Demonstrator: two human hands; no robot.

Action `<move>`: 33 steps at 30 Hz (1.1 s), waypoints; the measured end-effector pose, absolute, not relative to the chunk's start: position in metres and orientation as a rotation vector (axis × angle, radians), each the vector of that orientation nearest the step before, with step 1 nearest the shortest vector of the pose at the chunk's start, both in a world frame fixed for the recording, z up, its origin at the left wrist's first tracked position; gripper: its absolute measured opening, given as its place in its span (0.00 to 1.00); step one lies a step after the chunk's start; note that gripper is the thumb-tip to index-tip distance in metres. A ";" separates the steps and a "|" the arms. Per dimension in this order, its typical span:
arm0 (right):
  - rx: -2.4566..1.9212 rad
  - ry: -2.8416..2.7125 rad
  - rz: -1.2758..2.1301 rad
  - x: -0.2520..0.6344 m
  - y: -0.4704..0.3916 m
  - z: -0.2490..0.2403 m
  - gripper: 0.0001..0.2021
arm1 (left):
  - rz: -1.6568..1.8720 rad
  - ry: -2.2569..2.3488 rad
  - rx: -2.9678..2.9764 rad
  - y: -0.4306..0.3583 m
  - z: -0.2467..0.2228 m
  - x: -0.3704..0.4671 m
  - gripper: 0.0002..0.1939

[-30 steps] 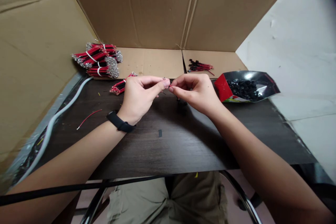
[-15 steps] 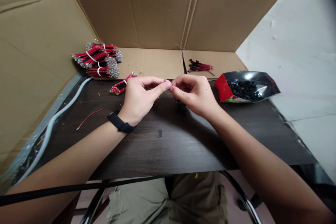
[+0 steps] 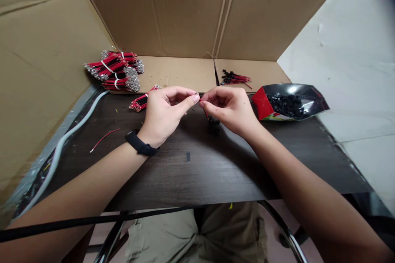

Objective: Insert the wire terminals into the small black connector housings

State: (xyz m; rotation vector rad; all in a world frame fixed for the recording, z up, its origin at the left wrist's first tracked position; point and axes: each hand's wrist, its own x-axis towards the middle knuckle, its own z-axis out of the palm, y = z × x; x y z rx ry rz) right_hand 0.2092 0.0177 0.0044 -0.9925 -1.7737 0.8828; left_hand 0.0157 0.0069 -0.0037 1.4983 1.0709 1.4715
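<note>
My left hand (image 3: 168, 111), with a black band at the wrist, pinches something tiny between thumb and index finger; fingers hide most of it. Close beside it, my right hand (image 3: 228, 109) is closed on a thin red wire (image 3: 206, 114) that shows at its fingertips. Black connectors (image 3: 213, 122) lie on the dark table just under my right hand. A tied bundle of red and black wires (image 3: 141, 102) rests left of my left hand, partly covered by it. One loose red wire (image 3: 105, 138) lies further left.
Several tied wire bundles (image 3: 115, 70) are piled at the back left. Wires with black connectors (image 3: 236, 78) lie on cardboard at the back. An open bag (image 3: 262, 104) of black connectors stands at right. A pale cable (image 3: 61, 144) runs along the left edge.
The fingertips of my two hands have drawn slightly apart. My left hand has shifted a little left, and a red wire now shows at my right fingertips.
</note>
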 end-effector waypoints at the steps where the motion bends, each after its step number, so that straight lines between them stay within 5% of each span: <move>1: -0.992 -1.797 0.844 0.209 0.017 0.005 0.08 | 1.467 1.072 1.507 0.007 -0.004 0.016 0.07; 9: -0.931 -1.898 0.615 0.209 0.015 0.006 0.04 | 1.487 1.058 1.650 0.005 -0.004 0.015 0.03; 16: -0.896 -1.493 1.213 0.196 0.014 -0.001 0.18 | 1.439 1.123 1.549 0.001 0.002 0.017 0.05; 21: -0.906 -1.477 1.179 0.192 0.011 -0.003 0.21 | 1.438 1.139 1.507 0.002 0.000 0.019 0.07; 27: -0.968 -1.566 0.941 0.209 0.022 0.004 0.13 | 1.352 1.139 1.626 0.007 -0.007 0.015 0.09; 33: -1.026 -1.527 0.805 0.228 0.038 0.008 0.06 | 0.887 1.029 2.425 0.002 -0.013 0.014 0.10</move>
